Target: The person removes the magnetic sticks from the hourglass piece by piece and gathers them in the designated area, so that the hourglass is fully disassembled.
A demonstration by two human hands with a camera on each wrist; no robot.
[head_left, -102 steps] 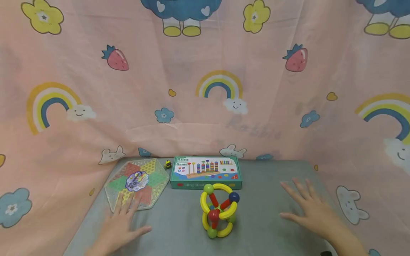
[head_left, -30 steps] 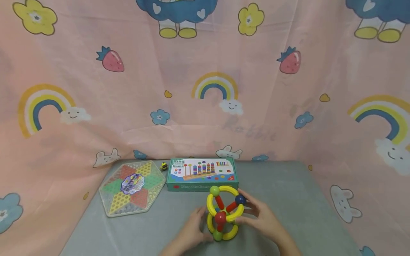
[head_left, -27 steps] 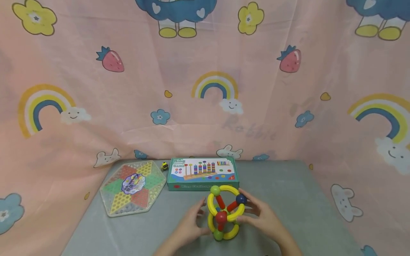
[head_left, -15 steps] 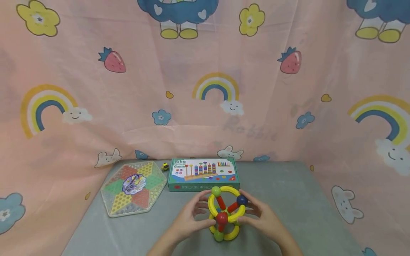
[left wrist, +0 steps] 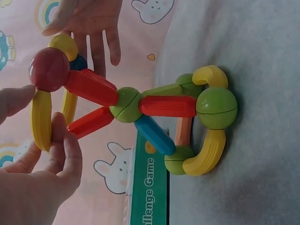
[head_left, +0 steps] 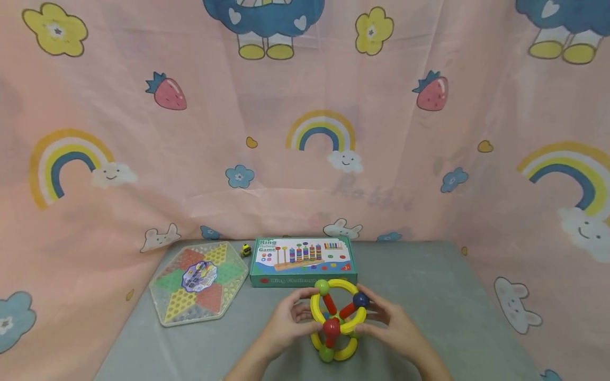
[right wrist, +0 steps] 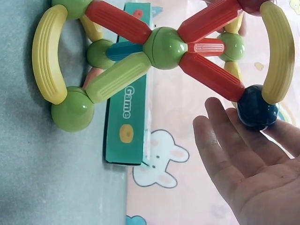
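A ball-and-stick construction toy (head_left: 333, 320) stands on the grey table. Red, blue and green sticks meet at a central green ball (left wrist: 127, 104), and yellow curved sticks form its upper and lower rings. On the left side, my left hand (head_left: 288, 325) pinches the upper ring, its thumb by the red ball (left wrist: 48, 69) and its fingers bent against a yellow curved stick (left wrist: 41, 121). From the right, my right hand (head_left: 393, 325) reaches around with mostly straight fingers. One of them touches the dark blue ball (right wrist: 257, 108); its thumb contact is unclear. The lower ring rests on the cloth.
Behind the toy lies a green Ring Challenge Game box (head_left: 303, 262). To the left is a hexagonal, star-patterned game board (head_left: 229, 286). A small yellow-and-black figure (head_left: 245, 250) sits between them. A pink printed curtain (head_left: 305, 196) hangs behind the grey table (head_left: 424, 275).
Both hands have come in from the table's sides to the toy. The left hand has risen from its lower part to the upper ring; the right hand has stayed nearly still this last second.
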